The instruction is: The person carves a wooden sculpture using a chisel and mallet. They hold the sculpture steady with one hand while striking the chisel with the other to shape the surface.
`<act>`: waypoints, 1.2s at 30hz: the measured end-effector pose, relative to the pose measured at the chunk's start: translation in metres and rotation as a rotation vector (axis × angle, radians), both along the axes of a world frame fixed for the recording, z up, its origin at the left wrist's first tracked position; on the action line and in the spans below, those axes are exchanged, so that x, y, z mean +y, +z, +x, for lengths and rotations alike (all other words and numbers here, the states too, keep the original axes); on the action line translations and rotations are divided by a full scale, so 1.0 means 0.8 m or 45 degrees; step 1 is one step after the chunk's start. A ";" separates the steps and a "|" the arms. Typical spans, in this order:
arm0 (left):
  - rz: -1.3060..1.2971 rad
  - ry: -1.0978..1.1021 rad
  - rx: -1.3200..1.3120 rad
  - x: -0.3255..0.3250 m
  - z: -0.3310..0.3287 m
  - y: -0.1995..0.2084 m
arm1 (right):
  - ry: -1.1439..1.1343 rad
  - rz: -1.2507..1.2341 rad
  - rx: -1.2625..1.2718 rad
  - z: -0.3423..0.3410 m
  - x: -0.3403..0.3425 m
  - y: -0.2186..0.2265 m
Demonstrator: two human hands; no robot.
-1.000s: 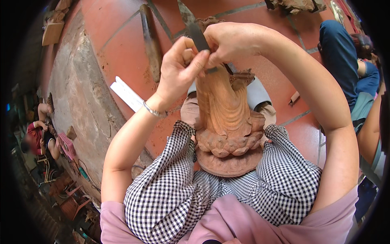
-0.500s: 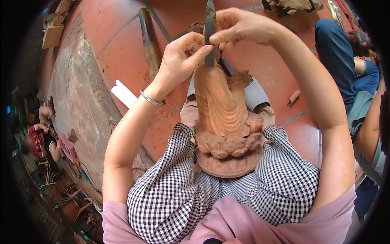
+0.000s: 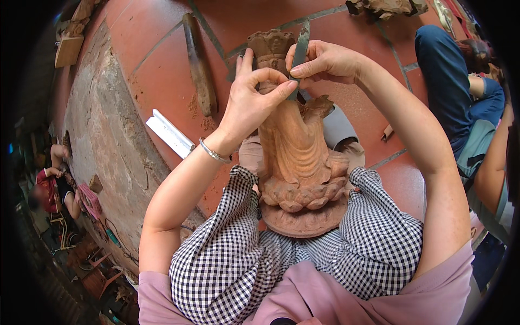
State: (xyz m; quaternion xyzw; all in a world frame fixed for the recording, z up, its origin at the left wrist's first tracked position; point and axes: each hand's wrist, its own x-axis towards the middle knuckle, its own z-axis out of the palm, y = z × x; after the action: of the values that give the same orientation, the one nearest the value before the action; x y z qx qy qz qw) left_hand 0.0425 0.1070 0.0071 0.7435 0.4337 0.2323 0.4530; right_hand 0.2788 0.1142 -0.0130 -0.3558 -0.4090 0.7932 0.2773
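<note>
A carved wooden statue (image 3: 300, 146) with draped robes rests between my legs, its lotus-petal base (image 3: 306, 211) toward me and its carved top (image 3: 268, 46) pointing away. Over its upper part I hold a flat, dark grey metal file (image 3: 301, 51), slanted with its tip up and away. My right hand (image 3: 319, 65) grips the file's middle between thumb and fingers. My left hand (image 3: 257, 89) pinches its lower end with thumb and forefinger, while the other fingers stretch up beside the statue. The spot where the file meets the wood is hidden by my fingers.
A wooden-handled tool (image 3: 199, 65) and a white angled strip (image 3: 169, 132) lie on the red tiles at left. A small wood piece (image 3: 388, 132) lies at right. Another person's knee in jeans (image 3: 444, 81) is close on the right; someone sits far left. Rough wood (image 3: 387, 6) lies ahead.
Both hands have come down toward me with the file, which has gone from upright to tilted right. The statue's carved top now shows, and the left hand's outer fingers have straightened.
</note>
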 end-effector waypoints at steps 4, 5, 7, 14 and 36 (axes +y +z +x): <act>-0.054 -0.038 -0.021 0.000 0.004 0.002 | 0.107 0.067 0.037 0.002 0.007 -0.018; -0.011 -0.043 0.012 0.003 0.007 0.005 | 0.160 0.082 0.029 0.005 0.012 -0.023; 0.048 -0.056 0.046 0.004 0.010 0.004 | 0.122 0.025 0.095 0.006 0.009 -0.039; 0.068 0.039 0.034 0.008 0.015 -0.003 | 0.089 0.048 0.147 0.002 0.016 -0.039; -0.023 0.066 -0.272 -0.005 -0.001 -0.012 | 0.127 0.346 -0.215 -0.002 0.023 0.017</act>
State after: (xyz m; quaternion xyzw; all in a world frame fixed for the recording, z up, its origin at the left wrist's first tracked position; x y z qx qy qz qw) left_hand 0.0420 0.1030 -0.0023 0.6989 0.4040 0.3179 0.4972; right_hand 0.2774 0.1328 0.0009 -0.3596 -0.5516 0.7106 0.2477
